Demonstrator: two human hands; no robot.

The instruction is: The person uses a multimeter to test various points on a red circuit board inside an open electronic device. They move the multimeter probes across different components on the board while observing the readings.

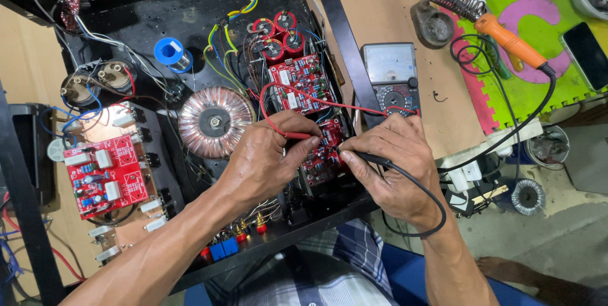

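My left hand pinches a red test probe whose tip rests on a small red circuit board inside an open black amplifier chassis. My right hand grips a black test probe, its tip touching the same board from the right. The red lead loops up toward an analog multimeter lying just right of the chassis. The black lead curls under my right wrist.
Inside the chassis sit a copper toroidal transformer, another red board with red capacitors and a blue solder spool. A red board on a heatsink lies at left. An orange soldering iron rests on a foam mat; a phone lies at the far right.
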